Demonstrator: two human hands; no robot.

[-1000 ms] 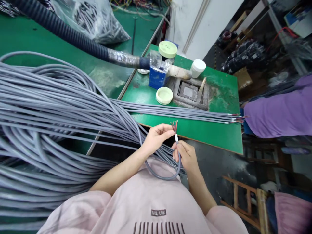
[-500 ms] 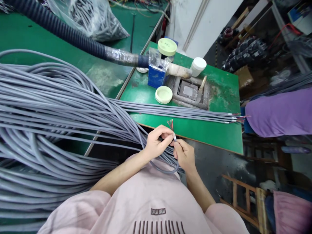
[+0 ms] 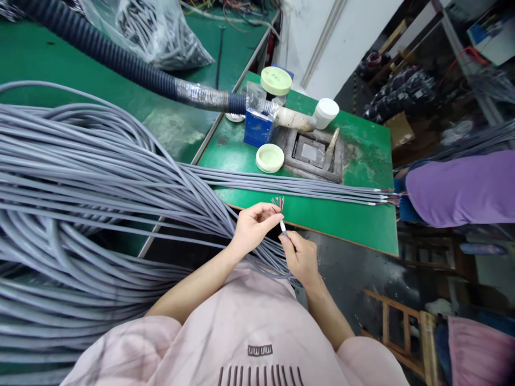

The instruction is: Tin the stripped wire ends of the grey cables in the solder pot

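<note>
So closest to me is the person's pink top (image 3: 257, 316), and just past it both hands are up, working on one grey cable (image 3: 285, 233), held above the lap by the worktop's near edge. The right hand (image 3: 302, 256) has thumb and forefinger pinching the grey part just below a white sleeve (image 3: 282, 227). The left hand (image 3: 255, 228) has thumb and forefinger pinched at the base of the coloured wires (image 3: 278, 202) fanning out the top; its other fingers are curled, can't really tell if they touch anything. Off to the left there's a massive heap of grey cables (image 3: 100, 171). A neat row of cable ends (image 3: 322, 188) runs across the green worktop (image 3: 362, 222), tips by some purple cloth (image 3: 462, 187). Behind that row sits a pale green dish (image 3: 270, 158), then a grimy square fixture (image 3: 290, 146) with a stick (image 3: 332, 143) leaning in it, and a blue box (image 3: 256, 128) under a ribbed hose (image 3: 120, 60). Further back: a white tub (image 3: 326, 111), a green-lidded tub (image 3: 276, 80), and a stuffed clear bag (image 3: 171, 45).
</note>
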